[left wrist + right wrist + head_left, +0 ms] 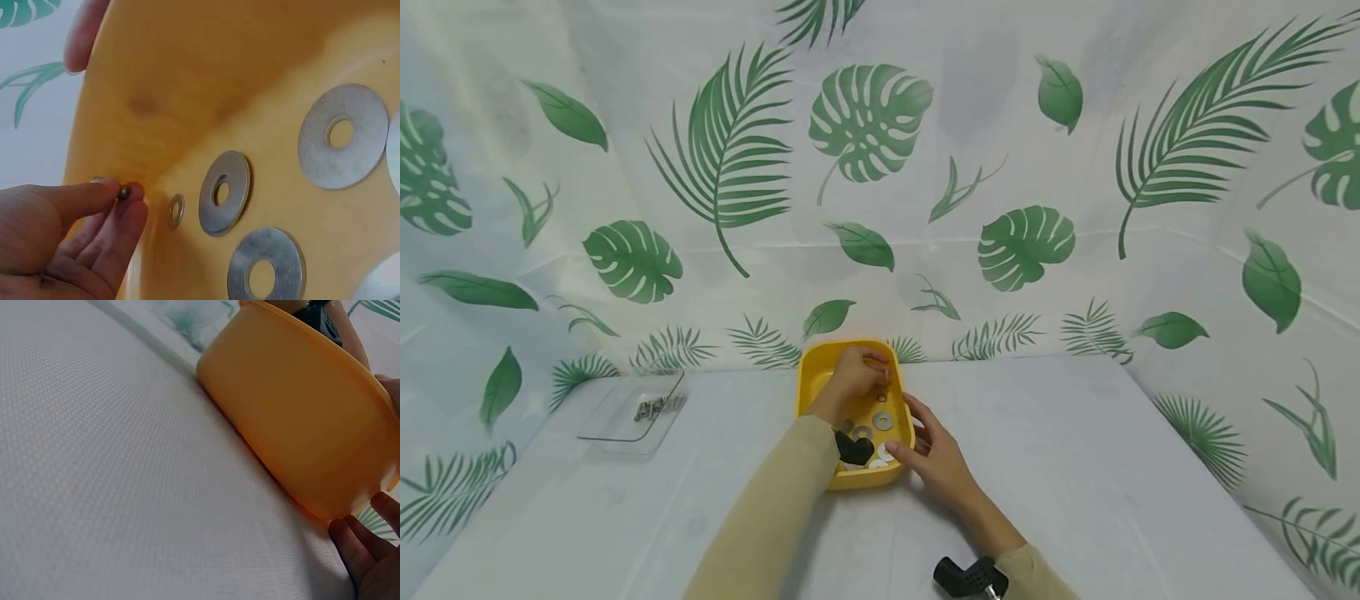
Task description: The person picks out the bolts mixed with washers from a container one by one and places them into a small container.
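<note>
My left hand [859,375] reaches into a yellow bin [872,478], near its far right corner. Between thumb and forefinger it pinches a small, dark, round-ended metal piece [124,192]; the fingers hide most of it, and I cannot tell its kind. Close by its fingertips a small washer [181,212] leans at the bin wall. Larger flat washers [282,249] lie on the bin floor. My right hand [946,468] holds the bin's right side, thumb over the rim and fingers [353,547] against the outer wall.
On the left of the white table [1060,467] stands a clear plastic box [617,429] with a small heap of metal hardware [655,407]. Behind the bin rises a leaf-printed cloth [940,250]. A black wrist camera [853,448] overlaps the bin's near part.
</note>
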`<state>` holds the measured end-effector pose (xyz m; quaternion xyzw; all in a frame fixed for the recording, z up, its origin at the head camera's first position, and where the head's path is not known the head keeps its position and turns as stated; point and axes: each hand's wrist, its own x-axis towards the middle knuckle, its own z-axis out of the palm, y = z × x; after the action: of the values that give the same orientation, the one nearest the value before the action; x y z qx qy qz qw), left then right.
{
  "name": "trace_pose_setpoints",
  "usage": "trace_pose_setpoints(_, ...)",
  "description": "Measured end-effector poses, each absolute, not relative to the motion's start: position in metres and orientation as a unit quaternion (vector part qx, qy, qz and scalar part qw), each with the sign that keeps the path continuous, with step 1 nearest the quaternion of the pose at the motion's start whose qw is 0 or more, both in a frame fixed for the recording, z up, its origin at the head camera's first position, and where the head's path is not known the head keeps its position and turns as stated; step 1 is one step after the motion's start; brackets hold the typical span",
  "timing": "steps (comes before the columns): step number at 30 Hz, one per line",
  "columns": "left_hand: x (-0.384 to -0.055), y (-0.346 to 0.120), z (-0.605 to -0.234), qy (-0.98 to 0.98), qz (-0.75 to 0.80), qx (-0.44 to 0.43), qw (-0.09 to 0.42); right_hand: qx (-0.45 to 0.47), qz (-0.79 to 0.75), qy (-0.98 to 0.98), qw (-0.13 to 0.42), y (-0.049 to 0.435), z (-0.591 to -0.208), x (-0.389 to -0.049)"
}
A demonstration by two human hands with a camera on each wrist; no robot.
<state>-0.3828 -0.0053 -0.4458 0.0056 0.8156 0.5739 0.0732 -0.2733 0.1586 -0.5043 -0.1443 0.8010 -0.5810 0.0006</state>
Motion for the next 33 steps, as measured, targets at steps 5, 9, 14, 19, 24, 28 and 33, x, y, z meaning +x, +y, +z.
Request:
trace_pose_setpoints(5,-0.380,-0.007,-0.442,0.800,0.594,0.005,0.087,-0.148,-0.586,0.796,0.001,0.159,-0.504,-0.274)
trace_pose_setpoints(9,-0.379,-0.010,-0.438,0.793,0.601,0.013,0.097,-0.147,-0.584,0.798,0.000,0.159,-0.506,-0.276)
trace_pose_setpoints(14,-0.374,-0.015,-0.430,0.810,0.578,0.031,0.088,-0.144,-0.586,0.797,0.004,0.159,-0.508,-0.277)
trace_pose_setpoints(19,-0.369,-0.022,-0.422,0.825,0.557,0.037,0.090,-0.143,-0.585,0.798,0.008,0.158,-0.508,-0.276)
trace_pose_setpoints(24,-0.363,-0.033,-0.414,0.834,0.543,0.044,0.089,-0.144,-0.586,0.797,0.008,0.157,-0.507,-0.276)
trace_pose_setpoints(28,-0.360,-0.043,-0.411,0.837,0.539,0.054,0.069,-0.141,-0.585,0.799,0.011,0.158,-0.507,-0.277)
trace_pose_setpoints(33,-0.356,-0.057,-0.412,0.835,0.544,0.059,0.055,-0.144,-0.588,0.796,0.014,0.158,-0.507,-0.277)
